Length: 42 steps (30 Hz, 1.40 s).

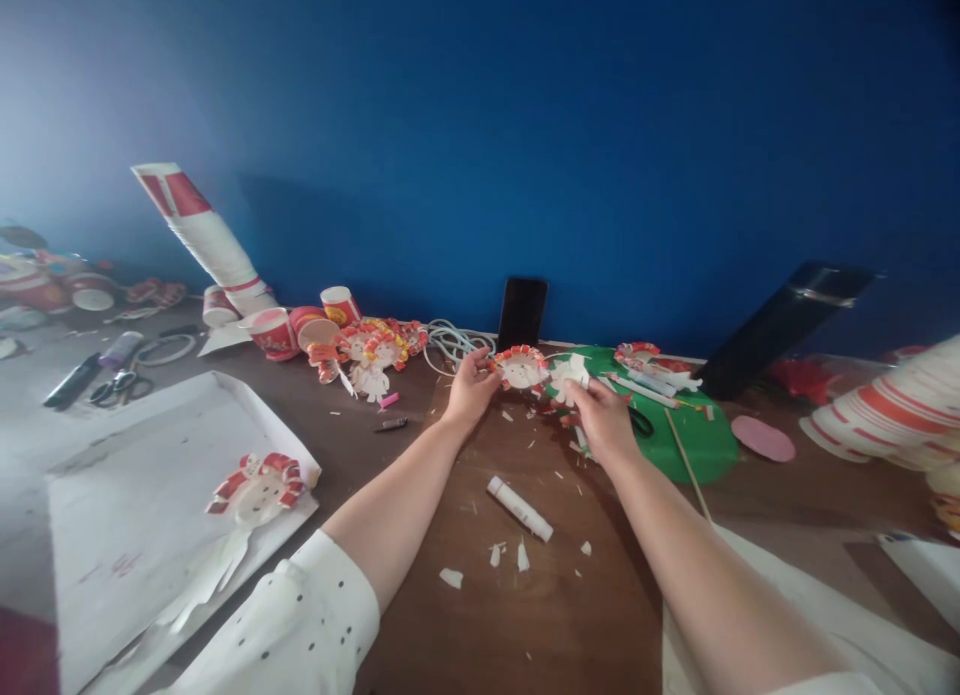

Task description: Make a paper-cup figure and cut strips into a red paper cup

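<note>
My left hand (474, 390) pinches the left side of a paper doll head (521, 371), a pale disc with a drawn face and red-and-white curled strips round its top. In my right hand (601, 415) is a white paper cutout (568, 377), held between thumb and fingers just right of the head. Whether the two pieces touch, I cannot tell. Below them on the brown table lies a white glue stick (519, 508) among paper scraps (523, 555). A similar doll head (259, 493) rests on white paper sheets (150, 485) at the left.
A black phone (523, 313) leans on the blue wall. Paper cups (271, 333) and finished-looking paper dolls (375, 355) sit at back left. On the right are a green disc (709, 445), a pink disc (763, 438), a black bottle (784, 325) and stacked cups (892, 400). Scissors (120, 385) lie far left.
</note>
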Available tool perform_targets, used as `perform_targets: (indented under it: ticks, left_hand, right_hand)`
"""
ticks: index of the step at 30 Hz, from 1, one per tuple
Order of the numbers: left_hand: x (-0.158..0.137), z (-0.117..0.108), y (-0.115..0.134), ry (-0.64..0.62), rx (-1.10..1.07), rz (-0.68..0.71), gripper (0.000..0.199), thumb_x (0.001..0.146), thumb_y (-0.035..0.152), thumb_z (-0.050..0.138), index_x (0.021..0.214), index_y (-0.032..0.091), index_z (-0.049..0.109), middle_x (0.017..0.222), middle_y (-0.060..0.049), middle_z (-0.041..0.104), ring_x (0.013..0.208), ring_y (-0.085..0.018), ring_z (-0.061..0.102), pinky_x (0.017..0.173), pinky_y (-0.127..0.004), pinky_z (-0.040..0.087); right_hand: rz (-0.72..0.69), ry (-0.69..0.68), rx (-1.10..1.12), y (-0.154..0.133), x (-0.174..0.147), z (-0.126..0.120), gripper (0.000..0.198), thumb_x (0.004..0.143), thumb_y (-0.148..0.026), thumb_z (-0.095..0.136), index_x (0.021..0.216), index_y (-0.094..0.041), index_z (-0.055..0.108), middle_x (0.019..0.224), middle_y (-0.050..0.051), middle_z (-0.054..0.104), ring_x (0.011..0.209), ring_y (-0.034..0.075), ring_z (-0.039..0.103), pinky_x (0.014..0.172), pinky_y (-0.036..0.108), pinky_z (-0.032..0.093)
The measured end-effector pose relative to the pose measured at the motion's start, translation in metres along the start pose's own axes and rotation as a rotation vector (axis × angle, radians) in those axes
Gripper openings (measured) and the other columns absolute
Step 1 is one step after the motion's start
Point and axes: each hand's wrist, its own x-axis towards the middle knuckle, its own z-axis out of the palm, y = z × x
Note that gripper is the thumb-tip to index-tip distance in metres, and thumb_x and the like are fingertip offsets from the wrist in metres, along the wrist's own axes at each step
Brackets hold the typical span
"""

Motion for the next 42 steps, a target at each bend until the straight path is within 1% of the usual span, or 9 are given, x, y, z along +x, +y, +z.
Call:
perform_targets:
  ticks: [6,9,12,17,19,24,32,37,42]
  left_hand:
    - [0.001,-0.002,-0.002,0.001,-0.048,0.042,0.055,0.072,0.022,0.067,0.123,0.016,0.047,0.102,-0.006,0.058,0.082,-0.011,0.061,0.074,-0.023,0.048]
    - [0.002,-0.003,-0.003,-0.002,-0.069,0.055,0.055,0.072,0.022,0.067,0.123,0.015,0.047,0.102,-0.006,0.056,0.083,-0.011,0.060,0.074,-0.023,0.047]
    - [0.003,-0.003,-0.003,-0.005,-0.088,0.066,0.054,0.073,0.022,0.067,0.123,0.016,0.047,0.101,-0.005,0.054,0.083,-0.011,0.060,0.074,-0.023,0.047]
    - [0.002,-0.002,-0.002,-0.026,-0.105,0.080,0.054,0.072,0.022,0.068,0.122,0.016,0.048,0.102,-0.005,0.054,0.085,-0.011,0.059,0.077,-0.025,0.047]
    - [0.000,-0.002,-0.001,-0.047,-0.108,0.085,0.054,0.072,0.022,0.069,0.122,0.016,0.047,0.102,-0.006,0.054,0.086,-0.011,0.059,0.079,-0.025,0.047]
    - [-0.003,0.001,-0.001,-0.092,-0.099,0.098,0.056,0.071,0.022,0.070,0.122,0.017,0.049,0.103,-0.006,0.056,0.090,-0.013,0.060,0.081,-0.027,0.048]
    - [-0.005,0.003,-0.001,-0.121,-0.104,0.083,0.055,0.071,0.020,0.071,0.122,0.017,0.050,0.100,-0.004,0.055,0.087,-0.012,0.060,0.086,-0.030,0.046]
    - [-0.009,0.005,0.003,-0.131,-0.132,0.023,0.058,0.069,0.022,0.073,0.123,0.017,0.050,0.104,-0.007,0.056,0.090,-0.015,0.061,0.086,-0.032,0.047]
    - [-0.013,0.007,0.006,-0.161,-0.216,-0.054,0.063,0.069,0.030,0.074,0.126,0.018,0.050,0.111,-0.009,0.058,0.092,-0.017,0.061,0.087,-0.033,0.048]
  right_hand:
    - [-0.135,0.037,-0.028,-0.005,-0.006,0.001,0.033,0.071,-0.049,0.068,0.084,-0.018,0.068,0.072,0.003,0.068,0.064,0.018,0.063,0.049,0.027,0.053]
    - [-0.077,-0.002,-0.020,-0.003,-0.007,0.002,0.030,0.067,-0.048,0.071,0.079,-0.021,0.069,0.072,0.001,0.068,0.063,0.018,0.061,0.049,0.030,0.053]
    - [-0.017,-0.099,-0.008,0.001,-0.008,0.004,0.027,0.065,-0.048,0.073,0.075,-0.023,0.070,0.069,-0.001,0.066,0.062,0.018,0.059,0.050,0.032,0.054]
    - [-0.022,-0.201,-0.007,0.003,-0.009,0.006,0.026,0.066,-0.049,0.074,0.072,-0.024,0.069,0.068,0.000,0.065,0.063,0.019,0.059,0.051,0.033,0.054]
    - [-0.027,-0.176,-0.011,0.004,-0.009,0.006,0.027,0.066,-0.050,0.073,0.071,-0.024,0.069,0.070,0.000,0.067,0.065,0.020,0.062,0.051,0.033,0.054]
    - [-0.011,-0.098,-0.004,0.007,-0.005,0.003,0.034,0.069,-0.053,0.070,0.083,-0.022,0.071,0.079,0.004,0.072,0.065,0.022,0.066,0.050,0.032,0.053]
    - [-0.042,-0.076,-0.024,0.009,-0.004,0.004,0.033,0.070,-0.055,0.070,0.075,-0.022,0.069,0.073,0.005,0.072,0.057,0.021,0.065,0.050,0.033,0.052]
    - [-0.072,-0.021,-0.039,0.010,-0.002,0.004,0.034,0.070,-0.055,0.069,0.077,-0.022,0.070,0.079,0.005,0.073,0.063,0.022,0.067,0.053,0.033,0.053]
    - [-0.054,-0.001,-0.012,0.012,-0.001,0.004,0.033,0.070,-0.055,0.070,0.077,-0.023,0.069,0.079,0.005,0.073,0.061,0.021,0.066,0.052,0.032,0.052]
